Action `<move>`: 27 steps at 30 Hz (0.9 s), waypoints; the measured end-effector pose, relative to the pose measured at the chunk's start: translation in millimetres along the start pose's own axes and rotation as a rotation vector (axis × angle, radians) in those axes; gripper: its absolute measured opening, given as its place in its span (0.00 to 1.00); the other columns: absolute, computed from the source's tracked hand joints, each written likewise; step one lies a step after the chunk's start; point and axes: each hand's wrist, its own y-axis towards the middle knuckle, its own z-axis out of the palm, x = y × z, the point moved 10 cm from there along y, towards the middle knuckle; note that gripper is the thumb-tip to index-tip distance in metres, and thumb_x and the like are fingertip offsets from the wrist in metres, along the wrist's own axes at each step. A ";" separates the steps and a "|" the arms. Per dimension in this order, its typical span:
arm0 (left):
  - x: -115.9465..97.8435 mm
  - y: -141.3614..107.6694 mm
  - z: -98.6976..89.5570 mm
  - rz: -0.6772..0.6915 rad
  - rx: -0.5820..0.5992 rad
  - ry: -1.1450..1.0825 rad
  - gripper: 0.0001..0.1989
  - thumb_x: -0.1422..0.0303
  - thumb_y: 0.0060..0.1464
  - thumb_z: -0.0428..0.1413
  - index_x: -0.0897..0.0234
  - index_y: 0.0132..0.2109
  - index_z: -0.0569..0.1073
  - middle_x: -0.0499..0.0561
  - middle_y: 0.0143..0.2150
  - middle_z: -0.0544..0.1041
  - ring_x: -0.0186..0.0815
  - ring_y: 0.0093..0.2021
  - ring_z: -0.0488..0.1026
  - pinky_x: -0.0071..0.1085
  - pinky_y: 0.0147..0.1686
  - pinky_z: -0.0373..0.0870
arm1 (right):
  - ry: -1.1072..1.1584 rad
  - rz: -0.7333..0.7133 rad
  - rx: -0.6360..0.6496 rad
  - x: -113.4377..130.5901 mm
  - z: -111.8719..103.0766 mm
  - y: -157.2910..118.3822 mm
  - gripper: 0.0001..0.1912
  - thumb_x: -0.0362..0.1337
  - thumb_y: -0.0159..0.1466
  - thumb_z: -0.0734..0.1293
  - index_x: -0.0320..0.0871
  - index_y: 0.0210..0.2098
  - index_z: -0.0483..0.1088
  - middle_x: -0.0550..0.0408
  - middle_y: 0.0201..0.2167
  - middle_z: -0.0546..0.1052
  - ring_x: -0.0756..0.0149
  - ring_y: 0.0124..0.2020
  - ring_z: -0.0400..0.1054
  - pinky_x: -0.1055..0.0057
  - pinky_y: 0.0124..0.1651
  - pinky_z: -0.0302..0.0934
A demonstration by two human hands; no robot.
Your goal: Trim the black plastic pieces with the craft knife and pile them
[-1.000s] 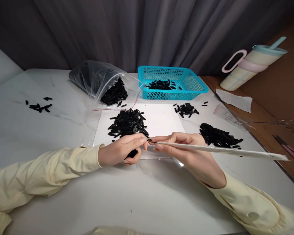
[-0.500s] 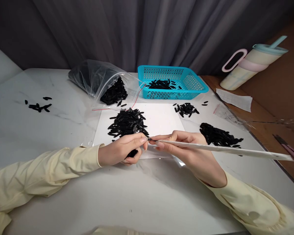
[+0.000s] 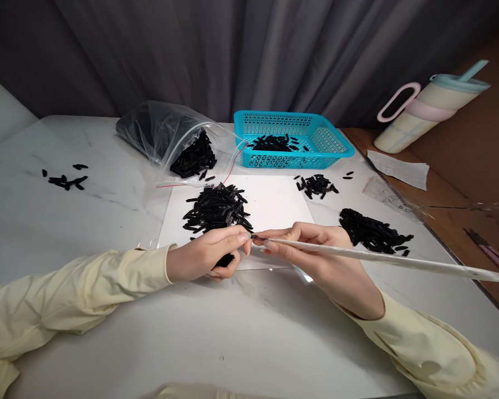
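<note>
My left hand (image 3: 214,249) is closed over a small bunch of black pieces (image 3: 225,260). Its thumb and forefinger pinch one small dark piece (image 3: 253,236) at the fingertips. In my right hand (image 3: 316,249) is a long, thin, white-wrapped stick (image 3: 382,256) with a narrow dark tip, gripped near that tip. The tip meets or nearly meets the pinched piece; the exact contact is too small to make out. Just beyond my left hand, a heap of slim black pieces (image 3: 218,208) lies on a white sheet (image 3: 274,199).
Behind stand a blue basket (image 3: 291,162) of black pieces and an open clear zip bag (image 3: 170,124) spilling more. Further piles (image 3: 372,230) lie right, a few pieces (image 3: 66,182) left. A tumbler (image 3: 432,113), paper slip (image 3: 399,169) and pink-handled tool (image 3: 490,252) are at the right.
The far end of the white stick has dipped slightly and shifted a little right. Both hands stay almost in place, and the piles are unchanged.
</note>
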 end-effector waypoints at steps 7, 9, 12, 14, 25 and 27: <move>0.2 0.1 -0.4 0.003 0.000 0.004 0.13 0.63 0.62 0.37 0.64 0.34 0.59 0.38 0.12 0.54 0.24 0.13 0.46 0.21 0.14 0.46 | 0.005 -0.010 -0.001 0.7 -0.3 0.0 0.10 0.38 0.54 0.70 0.42 0.19 0.69 0.51 0.35 0.78 0.58 0.42 0.72 0.68 0.41 0.68; 0.4 0.3 -0.6 0.004 0.001 0.002 0.12 0.63 0.62 0.37 0.64 0.34 0.59 0.38 0.12 0.54 0.24 0.13 0.47 0.21 0.14 0.46 | -0.011 -0.002 -0.001 0.1 -0.5 0.0 0.10 0.39 0.54 0.70 0.42 0.19 0.69 0.51 0.36 0.78 0.58 0.41 0.72 0.68 0.40 0.68; 0.2 0.8 0.1 0.005 0.006 -0.004 0.12 0.64 0.62 0.37 0.64 0.34 0.59 0.37 0.12 0.54 0.24 0.13 0.46 0.21 0.14 0.46 | -0.036 0.006 -0.001 -1.1 -0.5 0.2 0.11 0.40 0.54 0.70 0.42 0.19 0.68 0.51 0.37 0.78 0.58 0.41 0.72 0.68 0.40 0.68; -0.2 1.0 0.8 0.006 0.008 -0.006 0.12 0.64 0.62 0.37 0.64 0.34 0.59 0.37 0.12 0.54 0.24 0.13 0.46 0.21 0.14 0.46 | -0.037 -0.006 -0.003 -0.3 -0.3 0.3 0.11 0.40 0.54 0.70 0.43 0.19 0.68 0.51 0.37 0.78 0.58 0.41 0.72 0.67 0.40 0.68; -0.1 2.0 0.7 -0.003 0.001 -0.008 0.12 0.64 0.61 0.37 0.64 0.34 0.59 0.38 0.12 0.54 0.24 0.13 0.46 0.20 0.13 0.46 | -0.219 -0.098 -0.049 5.6 2.2 -4.6 0.08 0.37 0.58 0.67 0.44 0.23 0.69 0.54 0.38 0.78 0.62 0.38 0.73 0.70 0.38 0.68; 0.0 2.2 0.8 -0.008 -0.002 -0.013 0.12 0.64 0.61 0.37 0.64 0.34 0.59 0.37 0.11 0.54 0.24 0.13 0.45 0.20 0.13 0.46 | -0.306 -0.153 -0.063 9.8 3.2 -6.7 0.08 0.36 0.59 0.65 0.44 0.23 0.68 0.54 0.39 0.77 0.63 0.37 0.73 0.71 0.36 0.68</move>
